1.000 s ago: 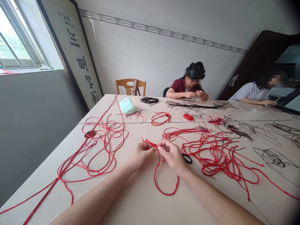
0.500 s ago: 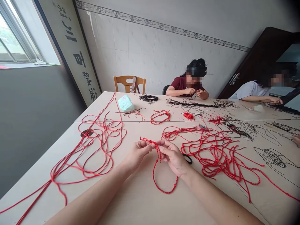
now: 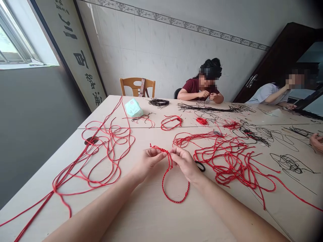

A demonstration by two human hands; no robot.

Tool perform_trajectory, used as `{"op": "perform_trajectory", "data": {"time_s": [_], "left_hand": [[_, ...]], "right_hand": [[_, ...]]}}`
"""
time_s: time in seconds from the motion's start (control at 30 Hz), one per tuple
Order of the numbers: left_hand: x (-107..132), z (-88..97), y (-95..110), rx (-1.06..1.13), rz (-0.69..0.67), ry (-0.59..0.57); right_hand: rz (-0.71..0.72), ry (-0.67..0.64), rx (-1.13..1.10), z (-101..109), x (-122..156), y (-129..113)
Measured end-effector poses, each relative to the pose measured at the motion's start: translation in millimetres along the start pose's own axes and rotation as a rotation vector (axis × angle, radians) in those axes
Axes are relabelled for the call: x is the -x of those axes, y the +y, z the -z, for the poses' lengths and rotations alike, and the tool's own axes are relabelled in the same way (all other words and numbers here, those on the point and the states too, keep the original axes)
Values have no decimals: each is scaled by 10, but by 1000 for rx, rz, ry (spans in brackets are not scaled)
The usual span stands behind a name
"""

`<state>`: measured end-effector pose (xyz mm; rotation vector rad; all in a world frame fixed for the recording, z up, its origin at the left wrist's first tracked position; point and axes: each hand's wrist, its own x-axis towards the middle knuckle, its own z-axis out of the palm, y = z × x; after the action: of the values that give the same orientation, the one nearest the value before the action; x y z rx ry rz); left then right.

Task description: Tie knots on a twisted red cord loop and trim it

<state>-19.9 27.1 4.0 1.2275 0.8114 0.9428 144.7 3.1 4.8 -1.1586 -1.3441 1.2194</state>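
Note:
Between my hands is a twisted red cord (image 3: 176, 202), its lower part hanging in a round loop over the table. My left hand (image 3: 148, 162) pinches the knotted upper section between thumb and forefinger, and a short knotted end sticks out above its fingers. My right hand (image 3: 186, 164) is closed at the same knotted part, fingertips pressed together beside the left thumb; its grip on the cord is partly hidden. A short cord end points down between the hands. Next to my right wrist lies a black ring-shaped handle (image 3: 200, 166), partly covered.
Loose red cords (image 3: 108, 158) spread over the table's left side. Twisted red cords (image 3: 234, 164) lie tangled at right, with black cords (image 3: 287, 163) beyond. A pale green packet (image 3: 133, 108) stands at the back. One person (image 3: 199, 89) sits opposite, another (image 3: 267, 94) at far right.
The view has shifted slightly. My right fingers have drawn in closer at the knot, while my left hand keeps its pinch. The person at far right has raised a hand to the head.

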Motion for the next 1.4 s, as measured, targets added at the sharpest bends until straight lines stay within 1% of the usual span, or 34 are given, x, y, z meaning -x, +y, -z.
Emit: {"op": "perform_trajectory", "data": {"time_s": [0.07, 0.13, 0.2, 0.23, 0.27, 0.33, 0.43, 0.5, 0.53, 0.6, 0.77, 0.87, 1.07, 1.17, 1.3, 1.4], "left_hand": [[1, 0, -1, -24, 28, -18], [-1, 8, -7, -50, 45, -43], [-4, 21, -15, -62, 52, -50], [-6, 26, -19, -60, 52, -54], [-6, 29, -21, -52, 46, -57], [-5, 28, -20, -38, 17, -62], [-6, 15, -13, -47, -37, -42], [-10, 8, -15, -63, -51, -13], [-12, 6, -17, -70, -54, -8], [-14, 0, -23, -77, -57, -20], [4, -19, -23, -49, -47, -110], [13, -13, -16, -28, -24, -108], [-3, 34, -19, 9, 22, -108], [-14, 47, -25, -8, 32, -119], [-13, 48, -6, -12, 31, -132], [1, 51, 32, -31, 62, -123]], "right_hand": [[140, 61, 200, 8, 11, -25], [249, 102, 369, 6, 28, -58], [294, 105, 443, -2, 42, -85], [292, 90, 446, -8, 45, -93], [279, 76, 425, -14, 46, -95], [229, 73, 314, -28, 42, -88], [70, 93, 45, -52, 30, -64], [-45, 69, -115, -66, 26, -56], [-81, 57, -166, -72, 26, -56], [-97, 53, -204, -78, 27, -62], [-72, 57, -146, -56, 25, -71], [41, 29, -11, -16, 14, -83], [393, -4, 647, 95, 17, -188], [510, -52, 867, 134, 30, -217], [574, -56, 994, 154, 38, -213], [569, -57, 967, 152, 36, -211]]}}
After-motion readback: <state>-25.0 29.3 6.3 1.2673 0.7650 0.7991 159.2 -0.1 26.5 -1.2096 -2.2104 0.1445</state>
